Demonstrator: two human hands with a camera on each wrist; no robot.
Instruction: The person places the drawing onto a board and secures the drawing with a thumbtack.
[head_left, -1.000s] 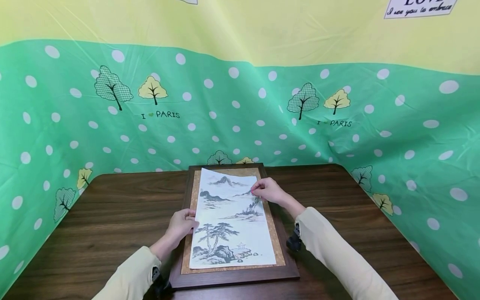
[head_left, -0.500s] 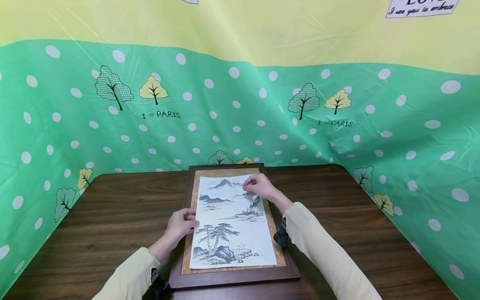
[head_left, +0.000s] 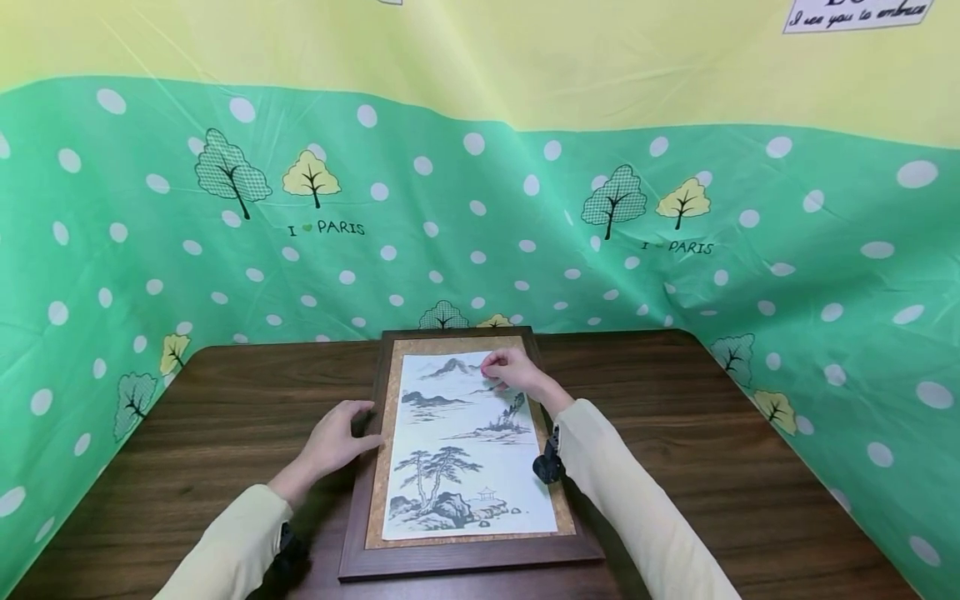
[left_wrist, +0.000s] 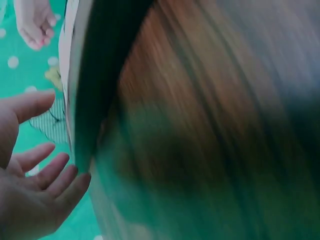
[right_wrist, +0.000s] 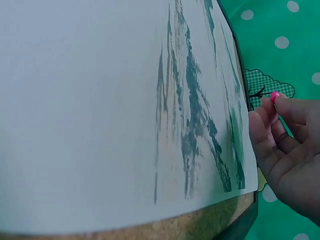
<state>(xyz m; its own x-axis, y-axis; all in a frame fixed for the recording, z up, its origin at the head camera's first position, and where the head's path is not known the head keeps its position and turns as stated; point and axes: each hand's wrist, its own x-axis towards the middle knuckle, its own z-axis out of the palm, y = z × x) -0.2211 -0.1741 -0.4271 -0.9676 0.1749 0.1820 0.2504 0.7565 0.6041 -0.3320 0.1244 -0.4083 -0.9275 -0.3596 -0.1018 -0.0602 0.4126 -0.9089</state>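
A white sheet of paper (head_left: 468, 425) printed with an ink landscape of mountains and pines lies on a cork board (head_left: 377, 504) with a dark wooden frame. My right hand (head_left: 517, 371) is over the sheet's upper right part, pinching a small pink push pin (right_wrist: 274, 96) between thumb and forefinger. The pin's point is hidden. At the board's left edge is my left hand (head_left: 333, 437), its fingers spread and holding nothing. In the left wrist view, that hand's fingers (left_wrist: 62, 177) are loosely bent beside the frame's side.
The board rests on a dark wood-grain table (head_left: 247, 400). Behind and around it hangs a green and yellow curtain (head_left: 450, 208) with white dots and printed trees. Both sleeves are cream, with a dark camera (head_left: 549, 462) at the right wrist.
My left hand has let go of the paper's left edge and moved left. My right hand has shifted left with the push pin. The sheet's raised top edge now lies lower.
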